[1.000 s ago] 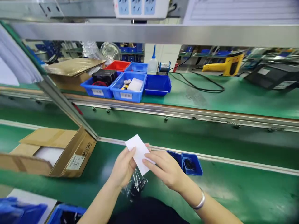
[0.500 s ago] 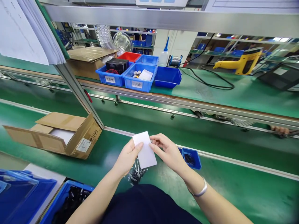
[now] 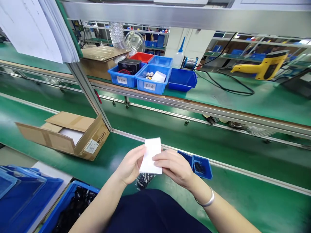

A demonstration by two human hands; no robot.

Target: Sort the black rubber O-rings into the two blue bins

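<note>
A folded white sheet of paper is held between both hands above the green bench. My left hand grips its left edge, the fingertips partly hidden behind it. My right hand has its fingers over the front of the paper at the right edge. Below the paper, a clear plastic bag with dark contents lies near my body, partly covered. Just right of my right hand sits a small blue bin with small black parts, with another blue bin beside it, partly hidden.
An open cardboard box stands at left. A blue crate of black parts is at lower left. On the raised shelf are blue bins, a bottle and a yellow tool. A metal post rises at left.
The paper has turned more upright, and my right fingers have moved onto its front. The camera view has shifted slightly left, and more of the second small blue bin shows.
</note>
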